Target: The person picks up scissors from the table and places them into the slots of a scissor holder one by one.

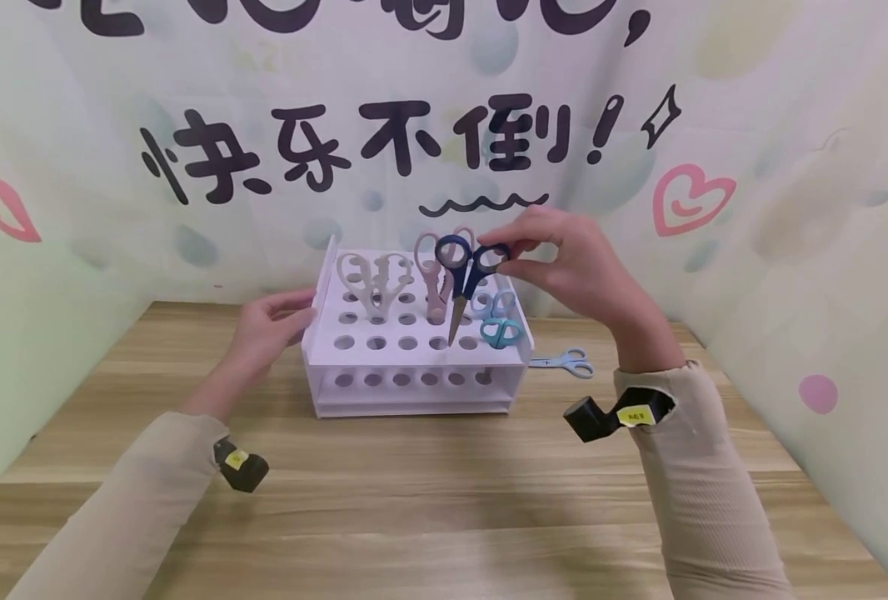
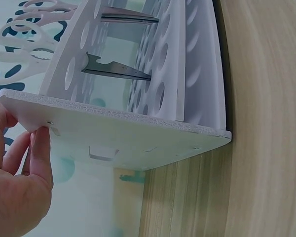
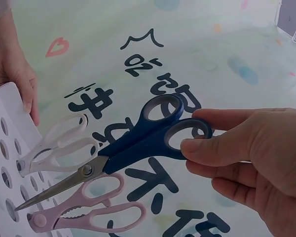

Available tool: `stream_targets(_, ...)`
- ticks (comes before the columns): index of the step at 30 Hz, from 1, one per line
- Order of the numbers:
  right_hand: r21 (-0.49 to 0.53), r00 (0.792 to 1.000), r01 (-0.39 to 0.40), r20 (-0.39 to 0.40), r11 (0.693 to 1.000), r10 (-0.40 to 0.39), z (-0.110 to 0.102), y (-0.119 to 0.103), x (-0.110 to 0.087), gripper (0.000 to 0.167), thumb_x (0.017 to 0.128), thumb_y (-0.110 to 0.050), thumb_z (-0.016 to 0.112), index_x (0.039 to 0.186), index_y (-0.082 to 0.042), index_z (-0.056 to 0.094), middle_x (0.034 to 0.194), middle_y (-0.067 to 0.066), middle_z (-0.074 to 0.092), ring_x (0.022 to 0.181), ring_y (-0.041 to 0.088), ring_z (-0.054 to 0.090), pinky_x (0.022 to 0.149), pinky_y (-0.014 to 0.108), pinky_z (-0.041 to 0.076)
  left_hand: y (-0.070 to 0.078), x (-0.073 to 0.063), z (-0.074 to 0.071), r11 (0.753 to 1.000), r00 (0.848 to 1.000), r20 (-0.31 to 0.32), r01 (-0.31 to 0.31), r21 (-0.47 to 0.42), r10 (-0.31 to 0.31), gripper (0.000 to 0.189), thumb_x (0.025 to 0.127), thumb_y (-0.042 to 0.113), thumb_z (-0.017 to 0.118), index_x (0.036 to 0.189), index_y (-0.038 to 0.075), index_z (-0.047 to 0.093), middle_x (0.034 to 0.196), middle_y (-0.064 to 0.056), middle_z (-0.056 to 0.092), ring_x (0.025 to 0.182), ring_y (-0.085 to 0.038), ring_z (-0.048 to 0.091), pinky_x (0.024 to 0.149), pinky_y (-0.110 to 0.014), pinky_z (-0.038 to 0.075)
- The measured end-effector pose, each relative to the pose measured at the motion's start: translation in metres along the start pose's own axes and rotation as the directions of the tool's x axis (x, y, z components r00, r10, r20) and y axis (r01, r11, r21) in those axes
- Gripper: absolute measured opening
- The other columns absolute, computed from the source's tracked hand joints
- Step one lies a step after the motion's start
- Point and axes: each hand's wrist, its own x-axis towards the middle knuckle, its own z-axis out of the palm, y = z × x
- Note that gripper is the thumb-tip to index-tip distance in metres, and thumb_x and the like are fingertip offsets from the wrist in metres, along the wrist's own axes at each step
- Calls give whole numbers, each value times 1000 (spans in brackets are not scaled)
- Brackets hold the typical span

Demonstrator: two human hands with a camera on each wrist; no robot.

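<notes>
My right hand [image 1: 556,254] pinches a pair of navy blue scissors [image 3: 138,133] by one handle loop. Their blades point down toward the front row of holes in a white rack [image 1: 406,354]; whether the tip touches the rack I cannot tell. At the rack's left side, my left hand [image 1: 264,329] rests its fingers [image 2: 41,148] against the outer face and edge of the side panel [image 2: 108,128]. White scissors [image 1: 374,287], pink scissors [image 1: 435,279], light blue scissors [image 1: 502,300] and teal scissors [image 1: 500,332] stand handles-up in the rack.
Another pair of light blue scissors [image 1: 567,362] lies on the wooden table [image 1: 414,500] just right of the rack. Behind the rack hangs a pale printed backdrop [image 1: 376,158] with large dark lettering, and pale walls close both sides.
</notes>
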Motion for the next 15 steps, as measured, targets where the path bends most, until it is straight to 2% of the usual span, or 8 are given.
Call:
stream_targets(7, 30, 1000, -11, -6, 999, 12, 9, 4, 8, 35, 72, 9, 72, 104, -5, 70, 89, 2, 65, 79, 10, 56, 73, 21, 50, 0, 1, -1, 1000, 1000, 0, 5, 1, -5, 46, 90, 14, 58, 132, 1, 46, 129, -18, 46, 118, -30, 47, 82, -21, 50)
stream_targets(15, 58, 999, -50, 24, 997, 49, 23, 14, 8, 35, 71, 11, 72, 102, -4, 70, 85, 4, 64, 78, 12, 56, 72, 23, 50, -2, 2, 0, 1000, 1000, -5, 12, -19, -12, 45, 90, 13, 58, 131, 0, 47, 128, -18, 47, 115, -30, 48, 81, -20, 51)
